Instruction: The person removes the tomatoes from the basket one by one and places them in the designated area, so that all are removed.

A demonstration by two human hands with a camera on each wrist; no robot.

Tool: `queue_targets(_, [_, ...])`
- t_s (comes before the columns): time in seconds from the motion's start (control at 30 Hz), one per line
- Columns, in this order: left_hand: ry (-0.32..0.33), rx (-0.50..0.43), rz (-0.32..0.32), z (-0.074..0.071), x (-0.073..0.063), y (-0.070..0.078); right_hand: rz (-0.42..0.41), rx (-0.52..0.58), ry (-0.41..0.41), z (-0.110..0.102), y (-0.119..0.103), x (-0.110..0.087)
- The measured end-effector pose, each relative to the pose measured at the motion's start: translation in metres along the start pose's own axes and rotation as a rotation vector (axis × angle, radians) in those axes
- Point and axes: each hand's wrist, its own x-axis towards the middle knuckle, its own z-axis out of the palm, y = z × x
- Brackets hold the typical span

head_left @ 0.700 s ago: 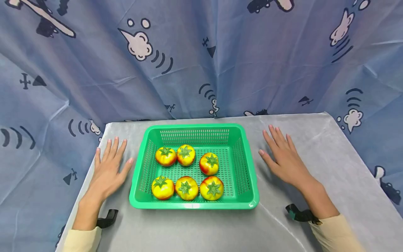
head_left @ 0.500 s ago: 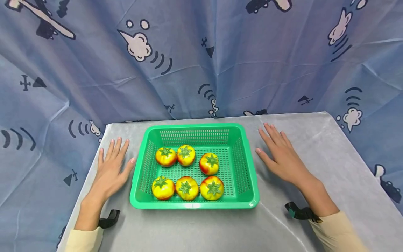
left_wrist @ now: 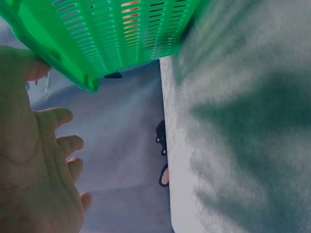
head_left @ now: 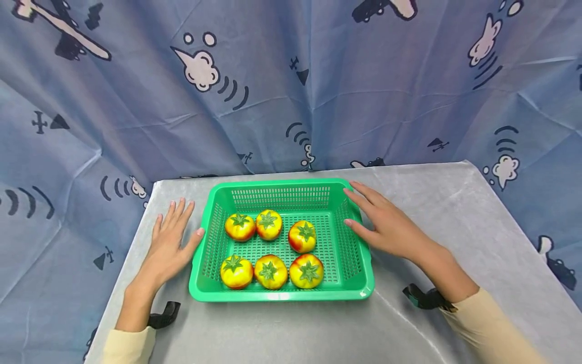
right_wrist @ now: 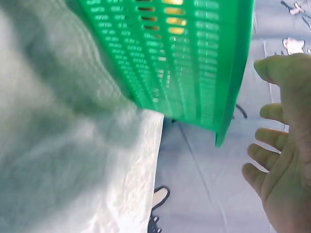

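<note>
A green plastic basket with slotted walls sits mid-table in the head view. Inside lie several yellow-and-red persimmons with green leafy tops, in two rough rows. My left hand is at the basket's left side, fingers spread and thumb tip right at the rim. On the opposite side, my right hand reaches over the right rim, its fingertips overlapping the edge in the head view. From the right wrist view, that hand appears beside the basket wall with fingers loosely bent. Neither hand grips anything.
A grey cloth-covered table carries the basket. Behind it and at both sides hangs a blue patterned curtain. Black wrist straps with mounts sit on both forearms.
Both hands have moved inward to the basket, the right one farther, from the bare table to the right rim. The basket and persimmons stay where they were.
</note>
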Motion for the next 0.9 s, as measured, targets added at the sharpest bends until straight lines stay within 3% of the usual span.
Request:
queue_targets(0.33, [-0.002,-0.045,-0.023,0.0,0.006,0.001,-0.058,0.003,-0.143,0.0,-0.023,0.022])
queue_targets(0.43, [-0.014,-0.073,-0.055,-0.004,0.007,0.003,-0.061,0.011,-0.187,0.0,-0.03,0.029])
queue_targets(0.57, [-0.053,-0.112,-0.103,-0.011,0.01,0.004,-0.087,0.009,-0.216,0.001,-0.04,0.038])
queue_targets(0.67, [-0.085,-0.158,-0.105,-0.014,0.011,0.004,-0.108,0.004,-0.236,0.002,-0.045,0.044])
queue_targets(0.9, [-0.18,-0.333,-0.126,-0.007,0.018,0.006,-0.102,0.0,-0.334,0.006,-0.052,0.054])
